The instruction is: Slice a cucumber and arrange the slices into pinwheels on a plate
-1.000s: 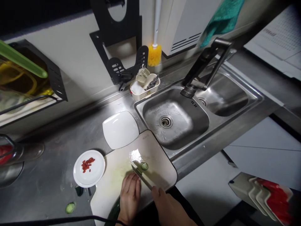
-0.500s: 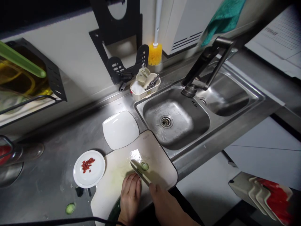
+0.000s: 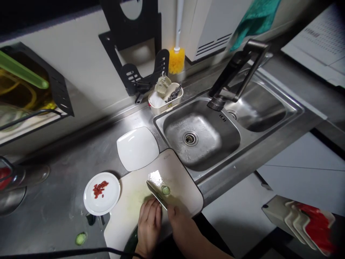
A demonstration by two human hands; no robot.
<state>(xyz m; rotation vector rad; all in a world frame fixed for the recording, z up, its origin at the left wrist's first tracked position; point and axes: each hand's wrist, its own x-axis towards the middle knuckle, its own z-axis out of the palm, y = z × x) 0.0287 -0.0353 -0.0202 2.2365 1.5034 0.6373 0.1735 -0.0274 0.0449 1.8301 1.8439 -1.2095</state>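
Over the last second the knife [image 3: 156,195] has advanced, tip forward and to the left. The right hand [image 3: 181,223], closed around its handle, has travelled with it, now nearer the left hand [image 3: 149,218]. Left hand has held position: fingers curled over the cucumber [image 3: 131,243], which lies on the cutting board [image 3: 187,192], mostly hidden. Blade just beside left fingertips; cucumber slice [image 3: 166,190] unmoved beyond it. Judgement: slicing stroke under way; whether another slice is free, cannot tell.
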